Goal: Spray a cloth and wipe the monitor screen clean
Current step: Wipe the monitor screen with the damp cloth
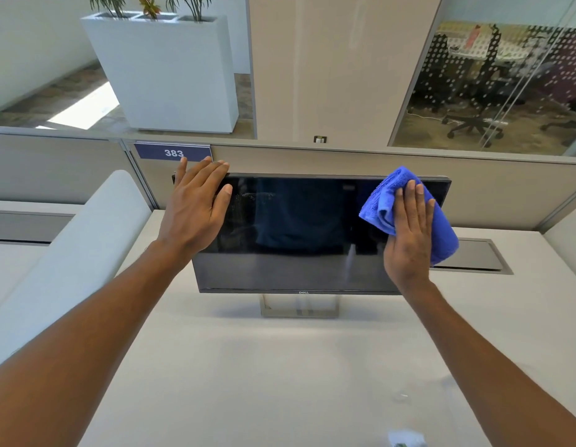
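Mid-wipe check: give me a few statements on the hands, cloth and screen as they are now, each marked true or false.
1. The right hand presses the blue cloth flat against the monitor screen. True.
2. The cloth sits on the screen's left part. False: it is on the right part, near the top corner.
3. The left hand lies open at the screen's upper left corner. True.
4. The screen shows a lit picture. False: it is dark, with only reflections.

Showed glossy, reflective monitor screen [299, 221], nubbly soft blue cloth [381, 201], matt pale table [280, 366], brushed-metal stand [299, 306].
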`<state>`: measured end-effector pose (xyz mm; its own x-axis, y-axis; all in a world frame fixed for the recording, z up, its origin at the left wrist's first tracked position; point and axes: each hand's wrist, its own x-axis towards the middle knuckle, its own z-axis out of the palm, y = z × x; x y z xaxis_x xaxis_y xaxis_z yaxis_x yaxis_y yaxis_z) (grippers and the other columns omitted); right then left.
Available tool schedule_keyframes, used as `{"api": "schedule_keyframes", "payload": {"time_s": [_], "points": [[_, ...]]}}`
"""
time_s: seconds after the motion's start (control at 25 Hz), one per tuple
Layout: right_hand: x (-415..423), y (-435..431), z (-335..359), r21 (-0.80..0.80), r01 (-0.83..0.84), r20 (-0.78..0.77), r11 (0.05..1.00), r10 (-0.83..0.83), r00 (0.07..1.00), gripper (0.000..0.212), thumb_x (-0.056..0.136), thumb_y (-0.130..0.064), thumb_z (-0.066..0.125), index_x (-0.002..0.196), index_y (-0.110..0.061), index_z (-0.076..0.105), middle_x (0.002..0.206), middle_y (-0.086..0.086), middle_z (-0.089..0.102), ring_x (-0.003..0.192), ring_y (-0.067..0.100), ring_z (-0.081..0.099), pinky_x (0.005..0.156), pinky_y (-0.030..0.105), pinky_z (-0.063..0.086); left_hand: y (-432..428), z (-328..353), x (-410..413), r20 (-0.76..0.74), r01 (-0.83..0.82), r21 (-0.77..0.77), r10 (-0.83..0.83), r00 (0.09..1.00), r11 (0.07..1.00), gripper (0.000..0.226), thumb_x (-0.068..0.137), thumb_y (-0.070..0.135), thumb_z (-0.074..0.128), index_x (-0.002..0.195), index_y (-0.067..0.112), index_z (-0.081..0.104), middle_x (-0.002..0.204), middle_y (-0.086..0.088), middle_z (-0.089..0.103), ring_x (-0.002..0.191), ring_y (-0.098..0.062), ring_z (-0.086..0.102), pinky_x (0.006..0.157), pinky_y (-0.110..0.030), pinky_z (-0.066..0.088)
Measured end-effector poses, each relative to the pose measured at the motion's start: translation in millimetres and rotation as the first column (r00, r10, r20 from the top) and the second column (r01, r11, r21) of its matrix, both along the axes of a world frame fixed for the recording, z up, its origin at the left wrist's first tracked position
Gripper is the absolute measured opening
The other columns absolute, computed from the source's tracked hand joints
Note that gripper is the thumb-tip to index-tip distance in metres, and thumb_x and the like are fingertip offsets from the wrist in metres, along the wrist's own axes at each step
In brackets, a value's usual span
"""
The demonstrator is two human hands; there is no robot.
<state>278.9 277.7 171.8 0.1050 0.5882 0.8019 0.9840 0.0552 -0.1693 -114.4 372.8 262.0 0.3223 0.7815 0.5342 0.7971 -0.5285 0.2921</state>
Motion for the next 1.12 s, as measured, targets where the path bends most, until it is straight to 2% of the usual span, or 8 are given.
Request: {"api": "schedule_keyframes", "payload": {"time_s": [0.08,0.16,0.36,0.52,0.68,0.8,0.96,1.12], "points": [[-23.4,1.3,-12.8,-0.046,-0.023,0.032,0.999,0.025,0.999,0.079,0.093,0.012,0.045,0.165,-0.002,0.019,0.174,0.015,0.017,0.164,0.029,0.005,0.133,0.054,0.003,-0.1,-0.4,-0.2,0.004,0.001,0.002,-0.001,1.0,1.0,0.055,0.112,0.039,0.033,0.154,0.01,0.053,0.159,-0.009,0.055,0.158,-0.025,0.037,0.136,-0.05,0.006],[-43.9,0.1,-29.2,-0.145,-0.101,0.169,0.984,0.125,0.978,0.088,0.088,0.011,0.05,0.167,-0.005,0.014,0.171,0.019,0.026,0.165,0.028,0.002,0.133,0.054,0.0,0.5,-0.1,-0.4,0.008,0.006,-0.005,-0.006,1.0,1.0,0.056,0.111,0.04,0.033,0.154,0.01,0.053,0.159,-0.009,0.055,0.158,-0.025,0.037,0.136,-0.05,0.006],[-89.6,4.1,-59.9,-0.289,-0.231,0.376,0.929,0.332,0.865,0.085,0.09,0.004,0.042,0.168,-0.01,0.011,0.173,0.007,0.023,0.165,0.025,0.006,0.134,0.048,-0.001,2.4,-1.4,-1.8,0.009,0.013,0.014,-0.013,1.0,1.0,0.055,0.111,0.039,0.035,0.154,0.01,0.054,0.158,-0.009,0.055,0.157,-0.024,0.038,0.136,-0.048,0.007],[-121.5,8.1,-85.0,-0.429,-0.248,0.633,0.869,0.484,0.604,0.078,0.09,0.002,0.037,0.166,-0.007,0.023,0.175,0.007,0.021,0.162,0.026,0.016,0.133,0.047,-0.004,3.6,-2.5,-2.7,0.012,0.017,0.027,-0.017,1.0,0.999,0.053,0.111,0.037,0.037,0.153,0.01,0.054,0.158,-0.009,0.056,0.156,-0.025,0.039,0.136,-0.048,0.008],[-127.2,-2.7,-100.0,-0.547,-0.198,0.688,0.814,0.571,0.448,0.077,0.091,0.003,0.012,0.168,-0.006,0.012,0.177,0.008,0.012,0.164,0.024,0.014,0.134,0.045,0.0,2.9,-2.0,-2.4,0.015,0.022,0.035,-0.023,1.0,0.999,0.051,0.111,0.034,0.038,0.153,0.009,0.055,0.157,-0.009,0.057,0.156,-0.025,0.04,0.136,-0.048,0.008],[-101.4,-15.9,-106.7,-0.557,-0.184,0.754,0.81,0.586,0.297,0.073,0.095,-0.001,0.018,0.168,-0.004,0.01,0.177,0.008,0.01,0.164,0.024,0.011,0.135,0.044,0.005,0.5,-0.8,-2.1,0.016,0.02,0.026,-0.021,1.0,0.999,0.051,0.111,0.033,0.038,0.153,0.01,0.054,0.158,-0.009,0.056,0.157,-0.025,0.038,0.136,-0.049,0.008],[-38.2,-31.4,-97.0,-0.602,-0.182,0.731,0.777,0.628,0.267,0.08,0.089,0.008,0.023,0.167,-0.002,0.011,0.176,0.008,0.013,0.162,0.023,0.012,0.13,0.046,0.002,-0.6,0.1,-1.5,0.003,0.016,0.012,-0.016,1.0,1.0,0.052,0.111,0.035,0.036,0.154,0.011,0.053,0.159,-0.009,0.055,0.158,-0.024,0.037,0.136,-0.048,0.006],[41.1,-55.2,-79.3,-0.684,-0.149,0.655,0.714,0.691,0.306,0.082,0.088,0.014,0.008,0.167,-0.005,0.015,0.178,0.007,0.009,0.162,0.021,0.019,0.129,0.043,0.008,1.1,0.0,-1.6,-0.001,0.013,-0.007,-0.013,1.0,1.0,0.054,0.111,0.037,0.034,0.156,0.012,0.051,0.161,-0.008,0.052,0.159,-0.023,0.035,0.137,-0.046,0.003]]}}
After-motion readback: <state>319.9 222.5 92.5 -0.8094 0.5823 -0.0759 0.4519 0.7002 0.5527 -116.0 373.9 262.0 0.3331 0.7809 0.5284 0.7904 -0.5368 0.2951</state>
